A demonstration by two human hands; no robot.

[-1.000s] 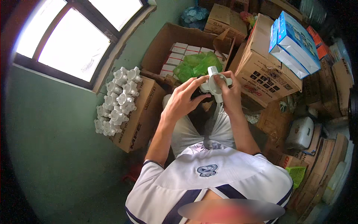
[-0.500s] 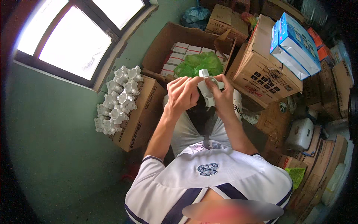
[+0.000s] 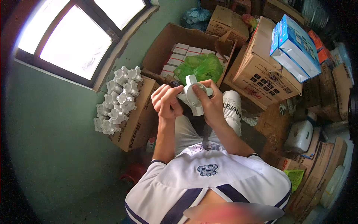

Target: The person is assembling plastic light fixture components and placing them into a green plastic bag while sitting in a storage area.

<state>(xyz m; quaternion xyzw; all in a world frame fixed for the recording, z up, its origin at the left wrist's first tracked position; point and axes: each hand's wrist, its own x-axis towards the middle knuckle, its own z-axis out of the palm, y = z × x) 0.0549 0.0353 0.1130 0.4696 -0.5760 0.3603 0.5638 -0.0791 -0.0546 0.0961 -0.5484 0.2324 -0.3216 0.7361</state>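
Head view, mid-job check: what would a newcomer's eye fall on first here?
Probably the bright window at upper left, then the white fitting near the centre, in the grip of the right hand. Next would come the similar pieces piled on a cardboard box beside the green wall at left, and the vivid green plastic bag in an open carton just beyond the held piece.

window blown white (image 3: 76, 41), upper left | wall (image 3: 63, 138) dim toward bottom | edges bowed, corners black
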